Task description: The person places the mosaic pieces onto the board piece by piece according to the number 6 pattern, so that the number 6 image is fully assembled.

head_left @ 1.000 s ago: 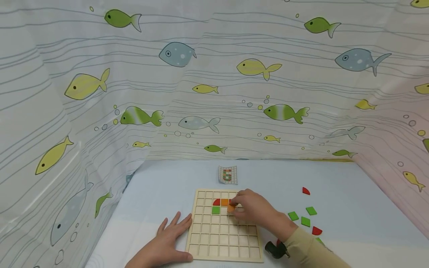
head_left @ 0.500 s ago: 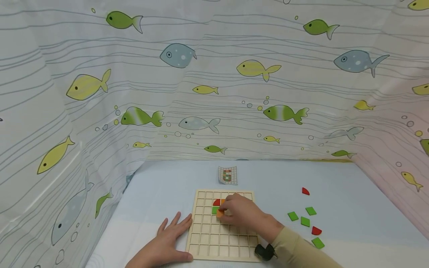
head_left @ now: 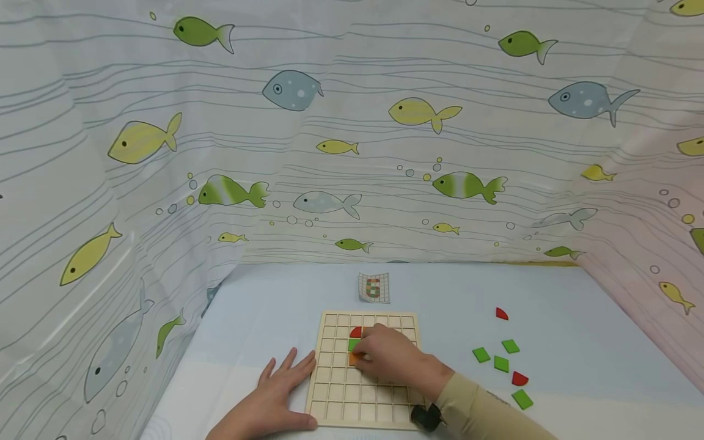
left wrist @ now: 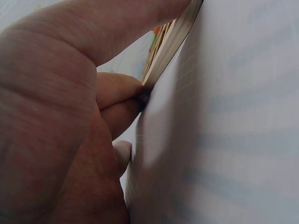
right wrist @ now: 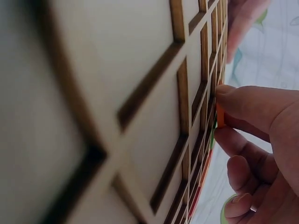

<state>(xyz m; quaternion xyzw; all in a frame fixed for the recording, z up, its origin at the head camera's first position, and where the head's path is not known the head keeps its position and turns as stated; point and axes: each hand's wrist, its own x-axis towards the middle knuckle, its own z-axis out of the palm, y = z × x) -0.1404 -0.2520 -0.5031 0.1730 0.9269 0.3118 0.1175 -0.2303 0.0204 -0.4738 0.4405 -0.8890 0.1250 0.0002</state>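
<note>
Orange tile point(head_left: 353, 359) sits, in the head view, at the third column from the left of the grid board point(head_left: 352, 393), in the fourth row from its far edge. The right hand point(head_left: 387, 354) has hold of it, its grip nearly closed in a pinch. In that same column, closer to the board's far edge, lie a green tile point(head_left: 354, 345) and a red quarter-round point(head_left: 356, 332). The left hand point(head_left: 275, 394) lies at the board's left edge — fingers spread and extended, the grip wide and clasping nothing. Beyond the board's far edge is a pattern card point(head_left: 373, 288); to the board's right, four loose green tiles point(head_left: 501, 363) and two loose red quarter-rounds point(head_left: 519, 379) are scattered on the worktop point(head_left: 264, 318).

From the left wrist, the thumb and fingers rest against the side of the board, with small bits of orange and green just visible on its top.

From the right wrist, thumb and fingertip pinch the orange tile at the board's surface — whether it is fully down in its cell I cannot tell. The other fingers curl beside the board, touching no tile.
</note>
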